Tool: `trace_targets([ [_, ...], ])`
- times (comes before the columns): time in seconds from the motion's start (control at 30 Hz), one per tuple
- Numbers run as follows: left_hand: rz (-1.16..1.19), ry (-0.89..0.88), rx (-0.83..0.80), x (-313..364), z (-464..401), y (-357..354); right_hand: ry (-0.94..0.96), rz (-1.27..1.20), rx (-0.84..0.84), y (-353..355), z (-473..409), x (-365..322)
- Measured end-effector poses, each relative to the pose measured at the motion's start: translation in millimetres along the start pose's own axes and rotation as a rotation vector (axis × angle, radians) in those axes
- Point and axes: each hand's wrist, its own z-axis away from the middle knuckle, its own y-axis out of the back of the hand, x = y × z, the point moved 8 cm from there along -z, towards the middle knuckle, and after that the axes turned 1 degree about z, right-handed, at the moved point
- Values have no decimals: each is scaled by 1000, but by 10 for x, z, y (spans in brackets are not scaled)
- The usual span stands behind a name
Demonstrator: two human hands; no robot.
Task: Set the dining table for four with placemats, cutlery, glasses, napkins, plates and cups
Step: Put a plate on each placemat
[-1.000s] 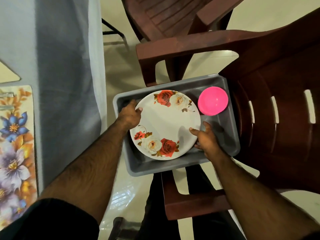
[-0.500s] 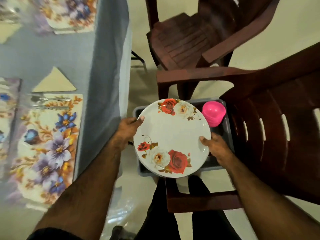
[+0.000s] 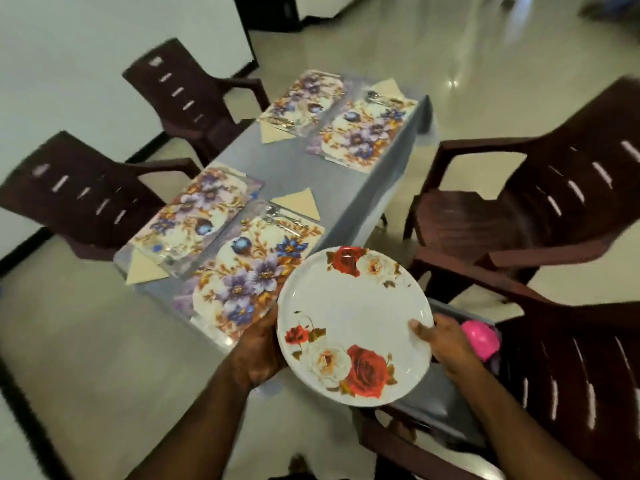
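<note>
White round plate [image 3: 353, 323], rose-printed at its far and near rims, held level in the air between both hands, just off the near right corner of the table.

Left hand [image 3: 258, 351]: fingers curled under the plate's left edge, gripping it.

Right hand [image 3: 445, 341]: thumb on top of the right rim, other fingers underneath, closed on the plate.

Table [image 3: 311, 168]: grey cloth cover, long axis running near to far.

Floral placemats, four: near right [image 3: 249, 271], near left [image 3: 197, 213], far right [image 3: 363, 133], far left [image 3: 304, 98].

Beige napkins folded as triangles: one just beyond the near right mat [image 3: 299, 202], one at the near left corner [image 3: 143, 268], one by the far left mat [image 3: 273, 133], one at the far right corner [image 3: 388, 88].

Cutlery [image 3: 284, 218]: metal pieces lying across the far end of the near right mat; exact pieces too blurred to name.

Grey tub [image 3: 436, 407]: on a dark brown plastic chair [image 3: 561, 375] at near right, partly under the plate.

Pink cup [image 3: 481, 337]: in the tub, just beside the right hand.

Further brown chairs: one right [image 3: 519, 209], two left [image 3: 79, 199] [image 3: 187, 95].
</note>
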Motion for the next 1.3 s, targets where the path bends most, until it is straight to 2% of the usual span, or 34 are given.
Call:
trace_targets([
  [0.1,64,-113,52,176,429,336,48,18,-37,-513,196,-352],
  [0.2,116,-151,94,251,830,865,91,47,-112,-1110,402,-563],
  [0.37,127,-264,67,480,1673,1783,112,134,-208,-2212,778,-710],
  [0.4,144,-315,76,566,1985,2089,123,155,-253,-2629,948,-752],
  [0.5,172,-390,153,649,2333,2408,99,149,-318,-3031,1096,-784],
  [0.6,302,-472,188,677,2816,2915,86,143,-441,-3713,1408,-832],
  [0.67,406,-489,242,609,3025,3212,122,188,-463,-4012,1560,-971],
  [0.9,592,-583,361,433,3450,3522,160,263,-394,-4574,1860,-1388],
  [1.2,668,-642,401,252,3477,3705,112,417,-278,-4771,1896,-1453],
  [1.3,648,-660,406,235,3478,3734,130,564,-268,-4807,1862,-1507],
])
